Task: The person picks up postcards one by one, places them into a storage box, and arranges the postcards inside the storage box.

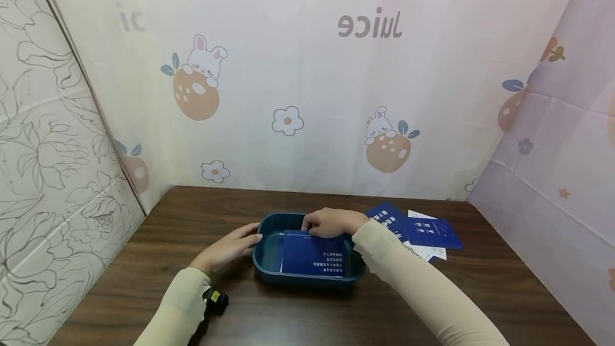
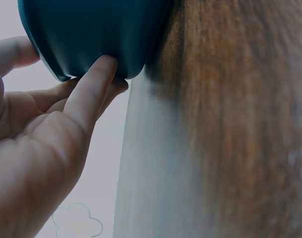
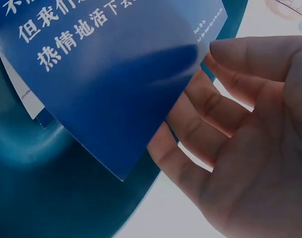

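Observation:
A dark teal plastic basin [image 1: 307,281] stands on the table with blue cards lying in it. My left hand [image 1: 230,247] holds the basin's left end, its thumb at the rim and other fingers against the outer wall [image 2: 91,34]. Over the basin's far right side, my right hand [image 1: 331,222] pinches the edge of a blue card [image 3: 116,99] printed with white Chinese characters. Thumb and fingertips [image 3: 225,52] meet at one edge of this card, which stands tilted in the right wrist view. Beneath it shows the corner of a white card [image 3: 25,91].
Several blue and white cards [image 1: 434,232] lie overlapping on the table to the right of the basin, partly behind my right sleeve. The brown wooden table [image 1: 202,202] meets a printed curtain [image 1: 307,79] at the back. A black wrist strap [image 1: 216,301] sits at my left wrist.

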### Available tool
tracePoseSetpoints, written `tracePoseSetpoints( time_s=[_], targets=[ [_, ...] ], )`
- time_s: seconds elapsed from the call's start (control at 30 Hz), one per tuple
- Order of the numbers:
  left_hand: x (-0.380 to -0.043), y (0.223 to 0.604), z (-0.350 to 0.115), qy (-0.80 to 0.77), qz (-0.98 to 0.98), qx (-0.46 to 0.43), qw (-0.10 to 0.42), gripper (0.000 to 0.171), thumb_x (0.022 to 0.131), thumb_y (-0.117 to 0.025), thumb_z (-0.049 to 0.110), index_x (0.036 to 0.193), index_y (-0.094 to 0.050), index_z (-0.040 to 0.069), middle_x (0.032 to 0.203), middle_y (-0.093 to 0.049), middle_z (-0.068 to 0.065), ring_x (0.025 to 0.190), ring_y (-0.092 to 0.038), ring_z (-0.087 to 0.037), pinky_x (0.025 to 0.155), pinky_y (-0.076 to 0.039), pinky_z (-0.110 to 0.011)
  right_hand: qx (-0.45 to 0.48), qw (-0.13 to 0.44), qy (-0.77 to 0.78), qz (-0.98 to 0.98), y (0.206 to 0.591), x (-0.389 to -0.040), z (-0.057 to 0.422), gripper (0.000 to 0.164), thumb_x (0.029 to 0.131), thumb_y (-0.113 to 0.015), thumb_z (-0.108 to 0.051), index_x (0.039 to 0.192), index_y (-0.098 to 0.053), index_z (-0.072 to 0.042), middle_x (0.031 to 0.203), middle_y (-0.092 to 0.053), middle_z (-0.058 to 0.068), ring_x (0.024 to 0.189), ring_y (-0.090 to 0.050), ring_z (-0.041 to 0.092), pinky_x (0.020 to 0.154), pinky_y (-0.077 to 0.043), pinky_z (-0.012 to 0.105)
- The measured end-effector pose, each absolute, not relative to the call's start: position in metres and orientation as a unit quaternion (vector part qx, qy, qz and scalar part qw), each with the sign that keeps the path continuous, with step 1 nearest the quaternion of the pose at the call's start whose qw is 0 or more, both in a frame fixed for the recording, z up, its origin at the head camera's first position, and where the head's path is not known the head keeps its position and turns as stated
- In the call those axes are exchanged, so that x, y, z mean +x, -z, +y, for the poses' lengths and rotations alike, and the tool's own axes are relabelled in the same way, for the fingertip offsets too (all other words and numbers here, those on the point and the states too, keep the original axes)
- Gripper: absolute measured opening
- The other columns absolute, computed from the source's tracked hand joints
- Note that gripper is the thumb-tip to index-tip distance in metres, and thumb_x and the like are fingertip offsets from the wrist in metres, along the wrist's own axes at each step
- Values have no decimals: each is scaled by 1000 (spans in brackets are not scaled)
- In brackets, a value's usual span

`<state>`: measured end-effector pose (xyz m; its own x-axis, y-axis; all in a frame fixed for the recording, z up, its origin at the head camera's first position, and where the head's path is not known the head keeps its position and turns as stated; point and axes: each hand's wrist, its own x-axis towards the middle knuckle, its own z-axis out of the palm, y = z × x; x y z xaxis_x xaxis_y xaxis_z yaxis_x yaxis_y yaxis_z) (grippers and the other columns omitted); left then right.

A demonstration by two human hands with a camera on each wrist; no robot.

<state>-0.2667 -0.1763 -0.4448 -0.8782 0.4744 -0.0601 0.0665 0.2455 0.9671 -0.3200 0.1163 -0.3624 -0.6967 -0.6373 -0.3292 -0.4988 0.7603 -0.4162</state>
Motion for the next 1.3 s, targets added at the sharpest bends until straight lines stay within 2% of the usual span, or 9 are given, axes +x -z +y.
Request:
tracePoseSetpoints(
  time_s=[0.17, 0.37, 0.73, 1.07, 1.2, 1.3],
  targets=[
    [-266, 441, -177, -584, 772, 184, 172, 62, 107, -48, 35, 155, -30, 0, 154, -37, -25, 129, -53, -39, 110, -36, -58, -301, 242, 123, 914, 362, -318, 114, 16, 104, -56, -22, 117, -66, -22, 99, -63, -4, 87, -61, 15, 83, -57, 40],
    [-266, 441, -176, -583, 774, 178, 173, 61, 107, -48, 34, 155, -30, 1, 154, -36, -25, 130, -51, -39, 110, -35, -58, -280, 263, 95, 919, 364, -316, 114, 26, 101, -59, -32, 126, -63, -26, 115, -62, -1, 99, -59, 19, 91, -54, 48],
    [-268, 444, -173, -584, 777, 159, 170, 59, 108, -48, 31, 156, -30, 3, 155, -37, -22, 131, -51, -37, 110, -36, -56, -268, 270, 83, 921, 365, -314, 118, 38, 100, -60, -36, 136, -61, -25, 130, -60, 2, 110, -56, 22, 101, -46, 54],
    [-267, 447, -174, -588, 775, 160, 169, 59, 107, -49, 31, 156, -30, 3, 155, -36, -22, 133, -49, -37, 109, -37, -55, -295, 236, 86, 922, 363, -316, 134, 36, 101, -59, -35, 135, -63, -21, 132, -61, 1, 116, -56, 21, 103, -46, 52],
    [-267, 447, -174, -590, 775, 154, 168, 61, 107, -50, 33, 156, -30, 3, 155, -37, -22, 131, -50, -38, 110, -36, -57, -308, 202, 132, 920, 361, -321, 145, 33, 103, -57, -31, 132, -66, -19, 133, -62, 1, 119, -57, 20, 103, -46, 49],
    [-267, 447, -174, -590, 775, 154, 168, 62, 106, -51, 35, 156, -30, 3, 155, -37, -22, 131, -51, -38, 110, -35, -57, -316, 174, 180, 915, 356, -324, 158, 31, 104, -56, -28, 131, -66, -16, 128, -65, 1, 114, -62, 19, 100, -49, 47]
  ],
)
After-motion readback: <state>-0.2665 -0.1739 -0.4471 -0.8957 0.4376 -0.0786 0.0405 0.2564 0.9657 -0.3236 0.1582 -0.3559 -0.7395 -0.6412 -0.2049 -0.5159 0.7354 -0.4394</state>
